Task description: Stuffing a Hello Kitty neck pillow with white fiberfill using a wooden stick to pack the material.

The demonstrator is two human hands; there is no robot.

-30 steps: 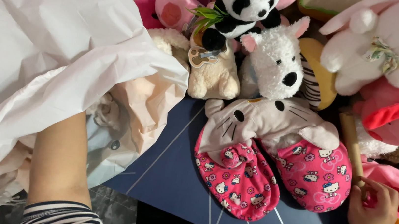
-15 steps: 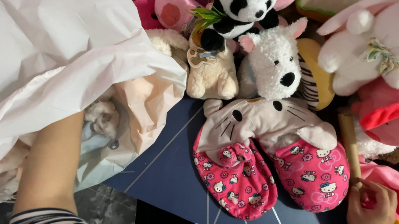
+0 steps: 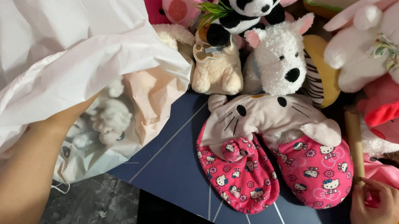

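We are looking down at a large white plastic bag [image 3: 42, 56] that is covering the left half of the view, with its mouth lying on the dark blue counter [image 3: 174, 163]. Our left hand is reaching deep into that bag, so only the forearm is showing, and we cannot tell whether its fingers are spread or closed. Through the thin plastic, a small white plush toy [image 3: 110, 117] is showing inside the bag, just beyond the forearm.

To the right of the bag, a pair of pink printed plush slippers with grey cat faces [image 3: 274, 154] is lying flat on the counter. Behind them, a heap of soft toys is piling up: a big white and pink rabbit plush [image 3: 389, 43], a fluffy white dog plush [image 3: 276, 61], a black and white panda plush [image 3: 250, 8] and a small beige bear plush [image 3: 216, 67].

At the lower right, our right hand [image 3: 374, 209] is curling loosely, its fingertips touching the lower end of a thin wooden stick [image 3: 354, 143] beside pink fabric.
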